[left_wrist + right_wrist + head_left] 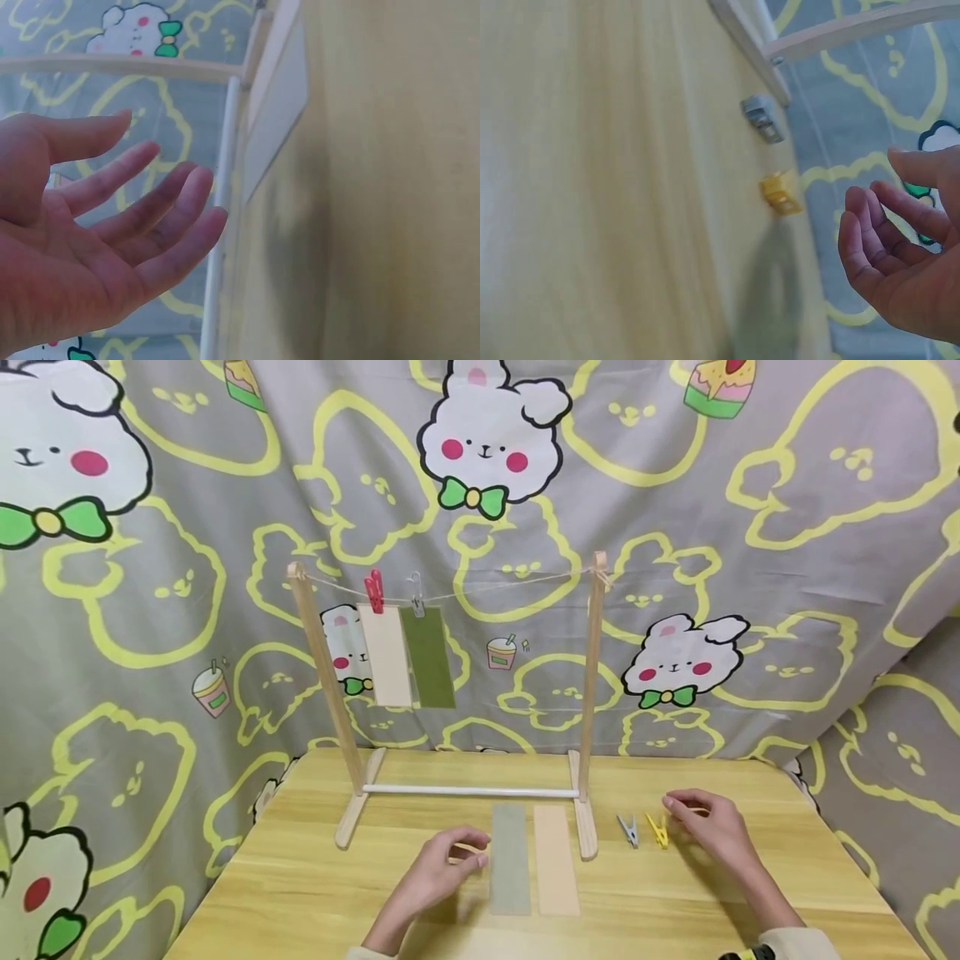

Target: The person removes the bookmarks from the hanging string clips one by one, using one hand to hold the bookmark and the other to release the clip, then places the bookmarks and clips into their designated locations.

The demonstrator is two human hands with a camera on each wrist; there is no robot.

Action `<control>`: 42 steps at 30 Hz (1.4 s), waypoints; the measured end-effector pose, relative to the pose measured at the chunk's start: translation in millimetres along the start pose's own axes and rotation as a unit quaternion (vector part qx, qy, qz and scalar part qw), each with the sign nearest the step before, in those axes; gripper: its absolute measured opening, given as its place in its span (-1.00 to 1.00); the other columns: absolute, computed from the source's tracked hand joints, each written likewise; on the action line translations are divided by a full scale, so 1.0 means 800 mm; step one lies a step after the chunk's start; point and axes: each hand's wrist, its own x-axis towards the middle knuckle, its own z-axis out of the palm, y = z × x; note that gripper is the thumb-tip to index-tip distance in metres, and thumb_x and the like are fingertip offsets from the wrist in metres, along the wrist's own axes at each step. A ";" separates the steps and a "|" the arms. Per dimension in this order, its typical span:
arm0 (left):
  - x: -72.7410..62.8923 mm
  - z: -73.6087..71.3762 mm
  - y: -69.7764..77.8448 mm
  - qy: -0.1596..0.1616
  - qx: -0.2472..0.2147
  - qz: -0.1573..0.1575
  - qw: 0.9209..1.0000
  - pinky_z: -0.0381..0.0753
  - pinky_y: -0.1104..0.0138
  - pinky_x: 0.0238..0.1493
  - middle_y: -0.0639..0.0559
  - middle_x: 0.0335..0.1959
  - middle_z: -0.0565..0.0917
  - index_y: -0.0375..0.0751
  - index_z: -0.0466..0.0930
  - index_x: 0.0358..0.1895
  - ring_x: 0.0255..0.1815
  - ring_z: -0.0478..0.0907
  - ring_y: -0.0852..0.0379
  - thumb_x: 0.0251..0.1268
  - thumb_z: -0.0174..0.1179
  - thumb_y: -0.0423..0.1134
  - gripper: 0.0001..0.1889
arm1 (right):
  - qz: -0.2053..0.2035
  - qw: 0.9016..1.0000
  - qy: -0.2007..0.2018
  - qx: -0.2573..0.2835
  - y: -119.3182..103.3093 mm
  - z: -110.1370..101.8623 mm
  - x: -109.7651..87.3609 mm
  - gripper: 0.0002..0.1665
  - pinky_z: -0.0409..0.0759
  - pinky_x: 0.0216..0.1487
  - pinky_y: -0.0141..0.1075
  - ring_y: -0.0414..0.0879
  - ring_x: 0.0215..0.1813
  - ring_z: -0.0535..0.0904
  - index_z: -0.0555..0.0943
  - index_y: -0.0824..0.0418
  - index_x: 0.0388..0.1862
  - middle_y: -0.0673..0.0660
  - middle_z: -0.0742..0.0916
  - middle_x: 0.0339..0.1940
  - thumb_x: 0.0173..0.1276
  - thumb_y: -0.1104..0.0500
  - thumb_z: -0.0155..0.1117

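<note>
My left hand point(444, 870) hovers over the table just left of a grey-green strip point(510, 860), its fingers relaxed and holding nothing. Beside that strip lies a peach strip point(557, 860). To the right, my right hand point(712, 827) is held near a yellow clothespin point(657, 832), fingers loosely bent with nothing between them. A grey-blue clothespin point(628, 831) lies left of the yellow one. In the left wrist view the left hand point(112, 232) shows its palm and spread fingers. The right wrist view has the right hand point(907, 240) apart from the yellow clothespin point(781, 192).
A wooden rack with two posts point(592, 685) and a white crossbar point(472, 791) stands at the back. From its string point(510, 586), a red clothespin point(374, 592) holds a cream strip point(387, 660) and a grey clothespin point(417, 597) a green strip point(431, 660). A patterned curtain point(510, 543) hangs behind.
</note>
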 end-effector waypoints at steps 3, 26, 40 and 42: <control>0.002 -0.004 0.003 0.004 -0.003 0.004 1.000 0.70 0.34 -0.13 -0.24 0.07 0.66 -0.27 0.65 0.07 -0.03 0.64 -0.12 0.45 0.26 -0.30 -0.78 | -0.016 1.000 0.002 0.006 -0.010 -0.002 -0.002 -0.35 0.78 -0.14 -0.24 -0.12 -0.12 0.73 0.60 0.40 0.24 0.30 0.74 0.03 0.51 -0.14 0.29; 0.021 -0.023 0.027 0.049 -0.053 0.037 0.997 0.66 0.36 0.07 -0.22 0.09 0.65 -0.27 0.62 0.07 0.09 0.63 -0.19 0.43 0.28 -0.37 -0.78 | -0.089 0.994 0.057 0.030 -0.075 -0.013 -0.015 -0.49 0.73 -0.22 -0.43 -0.32 -0.24 0.70 0.64 0.33 0.21 0.21 0.79 -0.14 0.54 -0.05 0.27; 0.042 -0.031 0.050 0.060 -0.055 0.067 0.994 0.69 0.39 0.01 -0.24 0.10 0.64 -0.32 0.61 0.10 0.14 0.61 -0.22 0.45 0.24 -0.43 -0.77 | -0.120 0.987 0.073 0.080 -0.103 -0.015 -0.025 -0.50 0.72 -0.19 -0.45 -0.28 -0.19 0.71 0.61 0.40 0.22 0.04 0.80 -0.18 0.52 0.04 0.31; 0.042 -0.031 0.052 0.070 -0.051 0.069 0.994 0.70 0.40 0.00 -0.21 0.08 0.64 -0.31 0.62 0.09 0.13 0.61 -0.24 0.44 0.25 -0.43 -0.78 | -0.121 0.987 0.076 0.080 -0.106 -0.016 -0.026 -0.51 0.70 -0.20 -0.47 -0.29 -0.20 0.71 0.62 0.38 0.22 -0.01 0.79 -0.20 0.52 0.04 0.31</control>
